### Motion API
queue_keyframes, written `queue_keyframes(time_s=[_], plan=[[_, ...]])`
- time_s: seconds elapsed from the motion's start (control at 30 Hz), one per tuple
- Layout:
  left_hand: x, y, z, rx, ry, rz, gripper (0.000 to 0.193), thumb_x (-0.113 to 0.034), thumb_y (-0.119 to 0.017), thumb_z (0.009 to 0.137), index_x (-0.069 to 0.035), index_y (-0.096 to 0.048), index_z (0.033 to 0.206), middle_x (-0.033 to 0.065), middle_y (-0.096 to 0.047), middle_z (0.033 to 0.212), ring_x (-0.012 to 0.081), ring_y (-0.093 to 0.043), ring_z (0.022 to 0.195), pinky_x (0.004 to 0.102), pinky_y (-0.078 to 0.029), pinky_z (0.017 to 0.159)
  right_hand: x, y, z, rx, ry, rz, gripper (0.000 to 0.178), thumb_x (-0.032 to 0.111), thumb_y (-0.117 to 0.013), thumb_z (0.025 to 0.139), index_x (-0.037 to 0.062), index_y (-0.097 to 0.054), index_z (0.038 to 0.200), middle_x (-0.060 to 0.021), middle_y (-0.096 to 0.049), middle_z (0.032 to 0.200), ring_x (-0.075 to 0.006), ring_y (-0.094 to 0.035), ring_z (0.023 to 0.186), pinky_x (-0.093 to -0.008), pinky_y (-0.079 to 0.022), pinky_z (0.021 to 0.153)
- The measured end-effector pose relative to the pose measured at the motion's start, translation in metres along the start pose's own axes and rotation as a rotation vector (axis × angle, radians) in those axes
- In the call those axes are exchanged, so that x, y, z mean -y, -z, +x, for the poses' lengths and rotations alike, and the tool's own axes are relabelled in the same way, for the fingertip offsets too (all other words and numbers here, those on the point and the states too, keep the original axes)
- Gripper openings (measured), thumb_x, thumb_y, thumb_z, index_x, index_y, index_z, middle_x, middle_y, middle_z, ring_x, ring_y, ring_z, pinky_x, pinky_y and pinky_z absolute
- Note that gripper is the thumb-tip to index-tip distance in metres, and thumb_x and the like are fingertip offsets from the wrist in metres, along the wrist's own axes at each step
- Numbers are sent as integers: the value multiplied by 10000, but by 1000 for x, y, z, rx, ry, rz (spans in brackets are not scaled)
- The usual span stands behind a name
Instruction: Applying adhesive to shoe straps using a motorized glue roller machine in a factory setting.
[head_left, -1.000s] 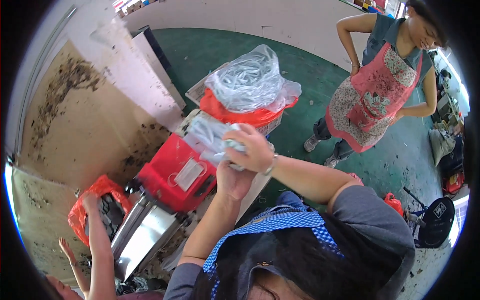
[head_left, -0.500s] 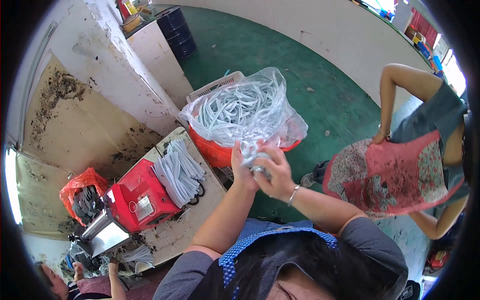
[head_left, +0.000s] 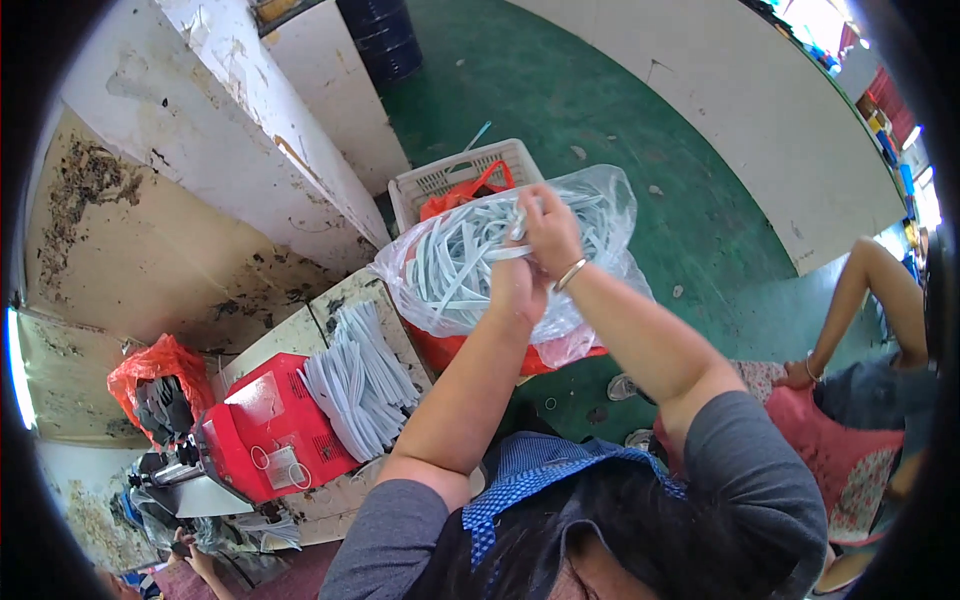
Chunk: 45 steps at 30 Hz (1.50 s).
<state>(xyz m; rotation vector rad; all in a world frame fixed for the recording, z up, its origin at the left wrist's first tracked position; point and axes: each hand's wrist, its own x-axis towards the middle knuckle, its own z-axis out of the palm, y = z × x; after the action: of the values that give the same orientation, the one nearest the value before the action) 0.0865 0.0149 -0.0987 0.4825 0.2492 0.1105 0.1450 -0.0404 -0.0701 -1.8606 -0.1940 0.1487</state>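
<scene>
A clear plastic bag (head_left: 395, 258) full of loose, tangled pale strips (head_left: 455, 265), flat like elastic bands, lies open in front of me. Over its middle, my left hand (head_left: 517, 292) is closed, palm turned up, around a few of the strips. Just above and beside it, my right hand (head_left: 550, 235), with a silver bangle at the wrist, is closed too, its fingers pinching the upper part of the same strips. My hands partly hide the strips they grip.
A beige plastic crate (head_left: 520, 155) with a red bag stands behind the clear bag. At left, a bench bears a red machine (head_left: 275, 425) and a stack of white strips (head_left: 362, 385). A co-worker in a red apron (head_left: 850, 450) stands at right; another person's hands (head_left: 195, 555) show lower left.
Both hands have reached forward, from the near edge of the bag to over the strips. The view has shifted, showing more of the crate. The co-worker at right appears lower.
</scene>
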Motion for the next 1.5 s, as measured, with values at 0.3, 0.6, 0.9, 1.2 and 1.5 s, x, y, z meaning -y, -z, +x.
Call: queue_keyframes(time_s=[0.3,0.6,0.9,1.2,1.5], plan=[[-46,55,53,-184,132,824,423,-83,-673,692,-64,-513,1083,72,-591,933,222,-599,832,333,-492,714,-71,13,47,517,-397,361,474,179,-766,695,12,-566,1091,-54,-613,994,-151,-601,850,-285,-490,731],[-58,78,30,361,-180,2563,560,-242,-733,610,-195,-555,1139,123,-355,1373,301,-338,1259,586,-257,992,-100,37,54,493,550,-824,766,174,-798,557,216,-475,1249,-203,-396,1320,-351,-500,1115,-378,-433,913],[-72,60,-30,-160,-393,2448,228,-135,-488,808,-122,-649,970,156,-255,1427,462,-260,1266,611,-244,981,-68,25,56,629,766,-655,479,164,-704,676,113,-538,1123,-185,-501,1096,-372,-544,973,-405,-466,818],[-63,77,-155,-192,-765,2100,344,-68,-636,696,-64,-586,1036,189,-311,1377,400,-429,1161,446,-418,913,-49,-12,21,452,392,-1087,392,173,-613,730,84,-561,1109,-221,-523,1128,-362,-521,1052,-427,-435,889],[-33,112,-356,-332,-877,1785,302,-72,-608,719,-39,-537,1011,147,-560,1004,320,-539,955,395,-426,847,-69,26,0,193,306,-1169,431,86,-532,765,138,-513,1192,-168,-467,1240,-315,-418,1196,-405,-367,972]])
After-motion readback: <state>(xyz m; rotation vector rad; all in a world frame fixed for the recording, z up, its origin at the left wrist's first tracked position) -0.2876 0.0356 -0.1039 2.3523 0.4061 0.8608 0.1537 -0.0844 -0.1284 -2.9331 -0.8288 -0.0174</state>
